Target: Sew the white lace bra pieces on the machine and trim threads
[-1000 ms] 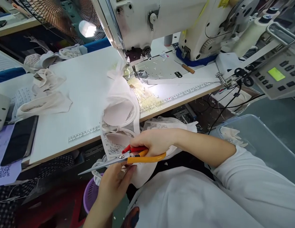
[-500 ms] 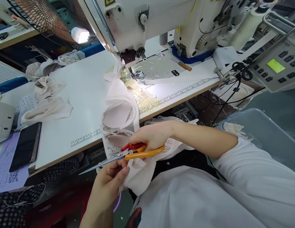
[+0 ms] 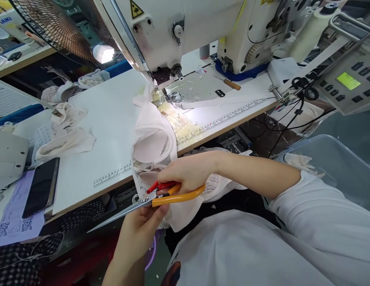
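My right hand [image 3: 187, 172] is wrapped round scissors [image 3: 181, 197] with orange handles; their blades are together and point down-left. A smaller red-handled tool [image 3: 162, 185] is also in that hand, its kind hidden by the fingers. Just below the scissors' pivot, my left hand [image 3: 138, 228] pinches the edge of a pale bra [image 3: 150, 147]. One cup rests at the table edge under the sewing machine [image 3: 169, 35], while more of its cloth [image 3: 185, 212] hangs over my lap. The scissors cover the pinched spot.
Pale bra pieces [image 3: 67, 141] and a phone [image 3: 41, 186] lie on the table [image 3: 110, 131] to the left. An awl [image 3: 231, 84] lies by the machine bed. A control panel [image 3: 348, 81] and a clear plastic bin [image 3: 345, 159] stand at the right. Behind is a fan [image 3: 62, 28].
The scissors have shifted slightly left and down across my left fingers, their blades still together. My left hand keeps its pinch on the bra. The whole view has shifted a little.
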### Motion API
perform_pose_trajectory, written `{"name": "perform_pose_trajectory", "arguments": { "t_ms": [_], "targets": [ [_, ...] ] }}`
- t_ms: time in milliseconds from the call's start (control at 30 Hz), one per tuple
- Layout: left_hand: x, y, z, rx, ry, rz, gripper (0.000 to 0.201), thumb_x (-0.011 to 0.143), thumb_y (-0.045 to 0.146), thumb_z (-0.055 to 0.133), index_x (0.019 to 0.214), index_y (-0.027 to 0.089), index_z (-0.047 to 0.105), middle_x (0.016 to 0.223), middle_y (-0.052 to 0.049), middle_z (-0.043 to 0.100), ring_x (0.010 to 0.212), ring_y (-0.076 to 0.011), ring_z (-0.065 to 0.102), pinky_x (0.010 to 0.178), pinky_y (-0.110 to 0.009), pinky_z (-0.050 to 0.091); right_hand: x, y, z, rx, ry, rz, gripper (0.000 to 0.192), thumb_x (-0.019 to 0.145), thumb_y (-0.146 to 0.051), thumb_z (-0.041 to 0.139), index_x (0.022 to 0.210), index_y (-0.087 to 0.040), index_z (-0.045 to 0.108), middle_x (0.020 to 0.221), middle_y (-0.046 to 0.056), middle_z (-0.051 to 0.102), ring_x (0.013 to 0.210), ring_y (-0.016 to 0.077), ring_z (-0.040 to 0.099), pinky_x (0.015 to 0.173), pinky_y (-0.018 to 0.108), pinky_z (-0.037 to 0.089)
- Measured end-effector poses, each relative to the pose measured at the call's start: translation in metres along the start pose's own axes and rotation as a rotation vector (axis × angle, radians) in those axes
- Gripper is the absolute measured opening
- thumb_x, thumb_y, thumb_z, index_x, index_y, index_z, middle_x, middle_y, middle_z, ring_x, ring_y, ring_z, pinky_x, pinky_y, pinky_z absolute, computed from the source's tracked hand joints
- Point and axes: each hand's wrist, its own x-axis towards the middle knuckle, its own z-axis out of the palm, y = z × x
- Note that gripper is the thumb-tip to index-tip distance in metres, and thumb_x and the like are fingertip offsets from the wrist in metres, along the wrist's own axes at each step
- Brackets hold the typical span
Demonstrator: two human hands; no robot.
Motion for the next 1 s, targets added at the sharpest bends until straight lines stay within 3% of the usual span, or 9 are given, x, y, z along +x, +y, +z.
{"name": "perform_pose_trajectory", "arguments": {
  "t_ms": [300,533,600,733,867,1000],
  "targets": [
    [-0.003,-0.005,0.001,-0.064,-0.016,-0.045,0.032,0.065,0.042,0.071,0.082,0.014,0.069,0.075,-0.007,0.072,0.091,-0.03,0.063,0.082,-0.04,0.049,0.0,0.003,-0.001,-0.052,-0.01,-0.04,0.024,0.074,-0.012,0.053,0.066,-0.02,0.032,0.063,-0.004,0.042,0.056,0.0102,0.038,0.05,0.024,0.028],
    [0.001,-0.011,0.0,-0.126,-0.09,0.022,0.024,0.069,0.037,0.069,0.084,0.018,0.068,0.08,-0.004,0.072,0.077,-0.0204,0.064,0.07,-0.03,0.051,0.001,0.003,-0.001,0.014,-0.035,-0.032,0.022,0.075,-0.021,0.057,0.068,-0.019,0.036,0.064,-0.003,0.045,0.057,0.0108,0.039,0.049,0.025,0.027],
    [0.0,-0.013,-0.001,-0.089,-0.091,0.004,0.028,0.068,0.04,0.069,0.084,0.017,0.069,0.081,-0.005,0.072,0.079,-0.022,0.064,0.072,-0.031,0.051,0.002,0.002,0.0,-0.005,-0.031,-0.032,0.021,0.075,-0.018,0.055,0.067,-0.019,0.036,0.065,-0.003,0.045,0.057,0.0107,0.039,0.049,0.025,0.027],
    [-0.001,-0.018,-0.004,0.079,0.016,-0.072,0.035,0.063,0.046,0.069,0.081,0.016,0.071,0.079,-0.007,0.072,0.082,-0.0279,0.064,0.071,-0.035,0.051,0.004,-0.002,0.002,-0.065,-0.016,-0.057,0.023,0.074,-0.012,0.053,0.065,-0.019,0.033,0.065,-0.003,0.044,0.057,0.0104,0.039,0.051,0.024,0.029],
    [-0.002,-0.023,-0.006,0.171,0.111,-0.017,0.029,0.062,0.046,0.068,0.069,0.017,0.071,0.07,-0.005,0.071,0.075,-0.0285,0.065,0.066,-0.035,0.052,0.004,-0.008,0.002,-0.094,-0.025,-0.021,0.027,0.072,-0.01,0.055,0.063,-0.019,0.031,0.066,-0.003,0.044,0.059,0.0105,0.039,0.054,0.024,0.03],
    [-0.003,-0.019,-0.002,0.231,0.045,0.037,0.027,0.068,0.042,0.063,0.074,0.018,0.071,0.06,-0.003,0.067,0.066,-0.0254,0.064,0.058,-0.032,0.051,0.002,-0.007,0.002,-0.087,-0.013,0.001,0.021,0.073,-0.016,0.053,0.066,-0.019,0.033,0.067,-0.002,0.046,0.059,0.0111,0.041,0.052,0.024,0.03]
  ]
}}
